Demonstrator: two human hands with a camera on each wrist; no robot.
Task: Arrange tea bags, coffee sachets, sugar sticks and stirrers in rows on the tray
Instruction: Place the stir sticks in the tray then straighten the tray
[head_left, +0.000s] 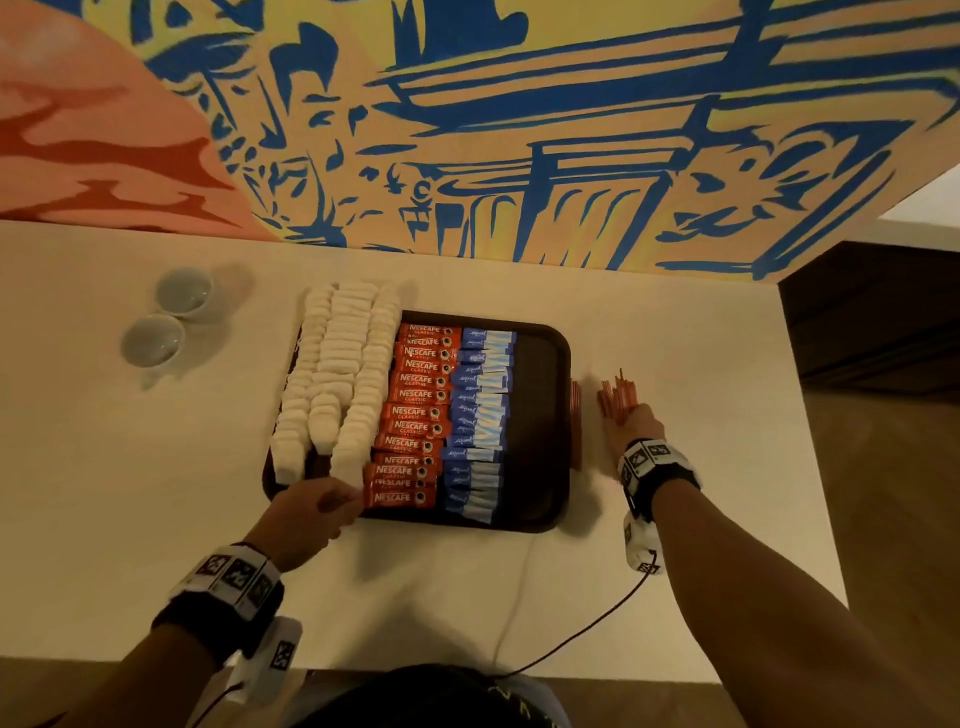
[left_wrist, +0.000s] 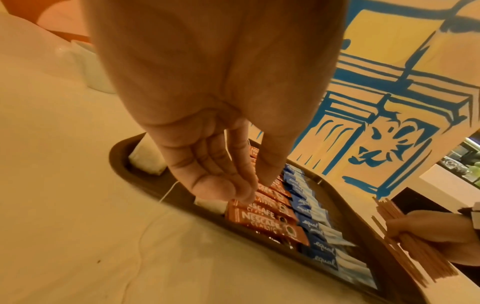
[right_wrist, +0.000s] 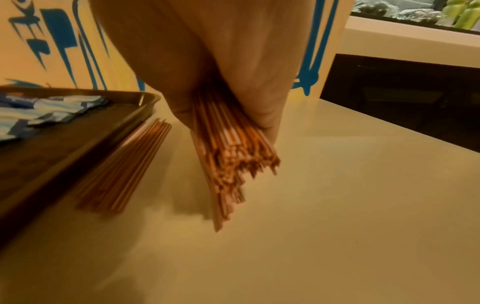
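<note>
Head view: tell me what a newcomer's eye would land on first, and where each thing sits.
The dark tray in the middle of the pale table stands out, filled in rows: white tea bags on its left, red coffee sachets next, blue sugar sticks beside them. Right of the tray, the right hand grips a bundle of stirrers. Behind it all rises a blue and yellow mural.
</note>
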